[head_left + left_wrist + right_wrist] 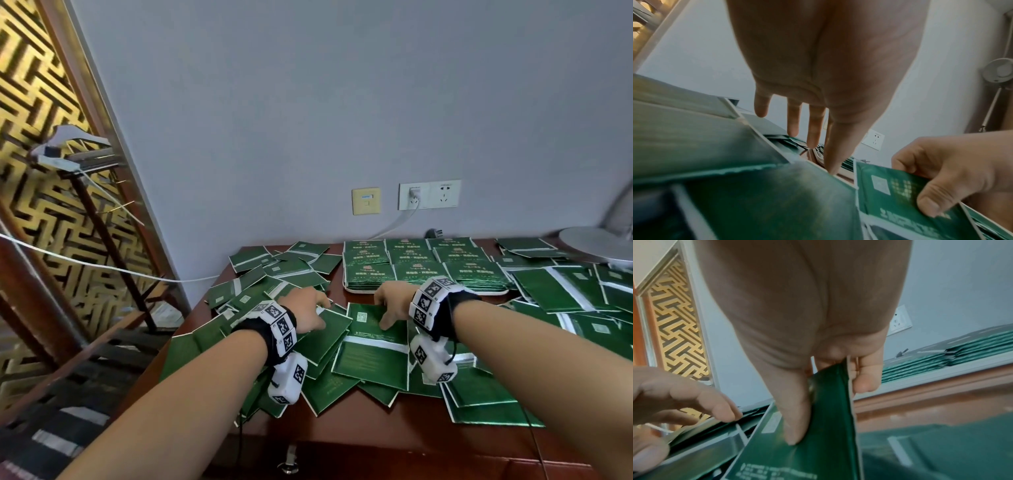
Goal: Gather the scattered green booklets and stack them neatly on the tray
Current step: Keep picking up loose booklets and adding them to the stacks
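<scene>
Green booklets (260,281) lie scattered round the tray (424,291), partly stacked | we judge pick-up in hand | right hand (390,303) pinches one booklet (375,346) just before the tray | left hand (308,308) spread, empty | next: lift, square onto the tray.

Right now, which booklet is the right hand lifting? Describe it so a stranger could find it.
Start at the white tray of stacked booklets by the wall sockets. Just in front, the right hand pinches a green booklet. Unlike its flat neighbours, its far edge is raised, thumb on top beside a pale square code.
</scene>
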The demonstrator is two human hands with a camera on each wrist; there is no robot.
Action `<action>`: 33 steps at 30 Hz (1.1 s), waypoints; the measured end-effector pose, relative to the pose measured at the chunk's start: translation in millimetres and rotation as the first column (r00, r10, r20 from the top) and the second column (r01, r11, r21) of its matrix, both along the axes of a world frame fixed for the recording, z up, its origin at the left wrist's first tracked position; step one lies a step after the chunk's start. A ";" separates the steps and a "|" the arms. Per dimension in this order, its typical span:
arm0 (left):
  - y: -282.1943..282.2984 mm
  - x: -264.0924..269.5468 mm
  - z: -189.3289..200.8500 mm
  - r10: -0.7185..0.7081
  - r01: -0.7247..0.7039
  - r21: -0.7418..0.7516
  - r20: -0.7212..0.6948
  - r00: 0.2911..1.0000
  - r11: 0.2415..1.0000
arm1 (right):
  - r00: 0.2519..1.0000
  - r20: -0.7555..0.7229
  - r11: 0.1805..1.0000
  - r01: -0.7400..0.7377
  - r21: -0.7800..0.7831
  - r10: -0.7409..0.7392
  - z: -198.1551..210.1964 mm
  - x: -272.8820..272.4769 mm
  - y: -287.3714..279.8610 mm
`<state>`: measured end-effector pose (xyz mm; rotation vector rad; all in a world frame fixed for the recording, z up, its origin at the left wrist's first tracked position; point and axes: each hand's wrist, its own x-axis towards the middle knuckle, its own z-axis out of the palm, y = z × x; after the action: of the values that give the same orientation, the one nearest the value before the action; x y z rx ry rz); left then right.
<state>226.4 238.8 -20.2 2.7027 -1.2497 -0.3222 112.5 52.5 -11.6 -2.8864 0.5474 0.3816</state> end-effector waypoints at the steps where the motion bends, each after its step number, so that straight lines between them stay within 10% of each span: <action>1: -5.4 -2.1 -0.3 -0.013 0.013 0.010 -0.008 1.000 1.000 | 1.000 0.003 1.000 0.015 -0.007 -0.015 2.0 -5.4 -6.5; 12: -37.5 -13.8 -5.8 -0.099 0.107 0.178 -0.049 0.994 0.978 | 0.983 0.178 0.998 0.053 -0.016 -0.049 13.5 -43.5 -44.7; 24: -42.1 -12.9 -11.9 -0.077 0.062 0.149 0.095 0.993 0.987 | 0.997 -0.037 0.991 -0.067 0.114 0.071 13.3 -57.2 -24.9; 33: -50.3 -13.6 7.3 -0.065 0.070 -0.217 0.031 0.997 0.974 | 0.992 -0.075 0.989 -0.090 0.118 0.099 7.3 -64.9 -21.4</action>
<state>212.8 188.4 -12.9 2.4908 -1.3023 -0.1506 47.5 31.1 -4.3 -2.8028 0.3882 0.5273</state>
